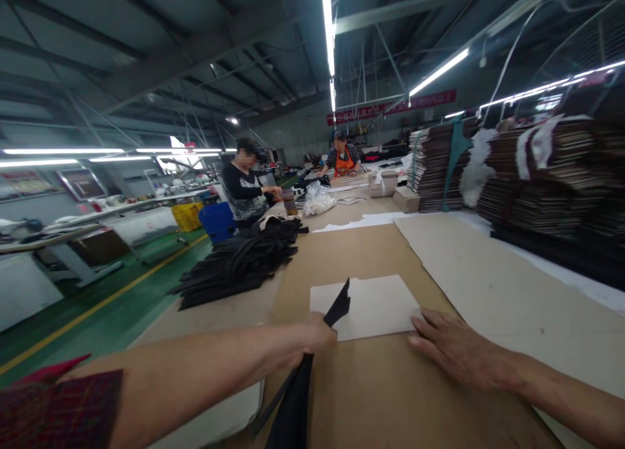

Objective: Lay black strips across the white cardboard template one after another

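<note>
- The left hand (317,335) has its fingers closed tight on a black strip (312,364), at the near edge of the bench (351,397).
- The right hand (454,351) lies flat, fingers open, touching a white sheet (375,302).
- A clear bag (318,200) sits far back; what is inside is too blurry.
- A black pile (239,263) lies to the left.

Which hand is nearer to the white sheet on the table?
Right. The right hand rests flat at the white sheet's lower right corner; the left hand, gripping a black strip, is at its lower left edge.
</note>
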### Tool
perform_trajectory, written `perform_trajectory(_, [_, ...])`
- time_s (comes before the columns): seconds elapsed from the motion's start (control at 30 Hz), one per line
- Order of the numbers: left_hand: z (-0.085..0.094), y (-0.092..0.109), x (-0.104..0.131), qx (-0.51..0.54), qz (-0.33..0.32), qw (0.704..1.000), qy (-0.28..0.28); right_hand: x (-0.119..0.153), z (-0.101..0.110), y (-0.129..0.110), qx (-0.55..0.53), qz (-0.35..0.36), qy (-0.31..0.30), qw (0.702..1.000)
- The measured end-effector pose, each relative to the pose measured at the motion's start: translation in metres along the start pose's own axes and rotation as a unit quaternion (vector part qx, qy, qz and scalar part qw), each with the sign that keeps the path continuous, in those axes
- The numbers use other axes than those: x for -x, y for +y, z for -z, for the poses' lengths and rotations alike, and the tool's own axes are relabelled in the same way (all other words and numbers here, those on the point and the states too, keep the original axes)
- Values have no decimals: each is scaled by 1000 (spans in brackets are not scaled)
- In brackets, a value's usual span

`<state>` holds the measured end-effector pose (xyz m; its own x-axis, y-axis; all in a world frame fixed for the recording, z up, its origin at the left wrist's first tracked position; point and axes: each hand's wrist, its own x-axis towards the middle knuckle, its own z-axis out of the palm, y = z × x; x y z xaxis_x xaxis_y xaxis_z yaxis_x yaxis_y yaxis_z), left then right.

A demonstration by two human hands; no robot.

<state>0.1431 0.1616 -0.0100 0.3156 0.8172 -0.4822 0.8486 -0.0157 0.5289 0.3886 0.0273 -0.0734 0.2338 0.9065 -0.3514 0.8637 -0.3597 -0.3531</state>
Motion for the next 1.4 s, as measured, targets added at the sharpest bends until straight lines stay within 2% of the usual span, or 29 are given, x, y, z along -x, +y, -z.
perform_trajectory(0.1, [-13,-11,57,-10,26,999,-34,56,-26,-1,-47,-45,-27,998])
perform_trajectory(0.2, [-16,-28,107,-10,39,997,-60,98,-58,5,-9,-67,-20,998])
perform_trajectory(0.23, [-14,-34,121,-13,38,997,-60,108,-69,9,35,-56,30,997])
perform_trajectory(0.27, [-12,-41,133,-18,34,998,-53,116,-80,14,93,-27,114,989])
perform_trajectory(0.3, [-10,-48,144,-19,25,999,-43,121,-89,19,165,24,247,955])
perform_trajectory(0.33, [-8,-54,153,-12,13,999,-37,125,-96,22,220,76,383,894])
perform_trajectory(0.37, [-7,-59,160,5,1,999,-42,128,-102,23,251,117,486,829])
perform_trajectory(0.4, [-7,-63,166,43,-8,997,-63,130,-105,21,254,144,550,782])
perform_trajectory(0.43, [-9,-67,169,99,-12,990,-102,133,-105,16,233,159,572,770])
perform_trajectory(0.47, [-13,-69,170,163,-19,976,-143,136,-103,7,192,164,552,795])
perform_trajectory(0.5, [-18,-70,169,224,-30,958,-177,140,-100,-4,132,159,505,838])
perform_trajectory(0.57, [-32,-70,164,304,-56,923,-228,148,-88,-33,-26,126,355,926])
perform_trajectory(0.6, [-40,-70,161,319,-72,913,-244,151,-82,-49,-113,90,274,951])
perform_trajectory(0.67, [-56,-69,156,330,-88,902,-264,155,-72,-75,-250,51,159,954])
perform_trajectory(0.77, [-73,-65,152,364,-72,889,-267,153,-67,-99,-343,57,84,934])
perform_trajectory(0.9, [-81,-61,151,375,-56,880,-284,148,-73,-106,-372,68,63,924])
perform_trajectory(1.03, [-83,-60,149,403,-53,870,-281,147,-78,-103,-381,58,119,915])
perform_trajectory(1.17, [-84,-63,145,393,-45,874,-282,149,-80,-99,-376,32,179,908])
perform_trajectory(1.33, [-88,-64,142,397,-47,869,-293,149,-87,-93,-356,36,160,920])
perform_trajectory(1.4, [-91,-63,141,391,-57,865,-310,147,-91,-91,-339,40,173,924])
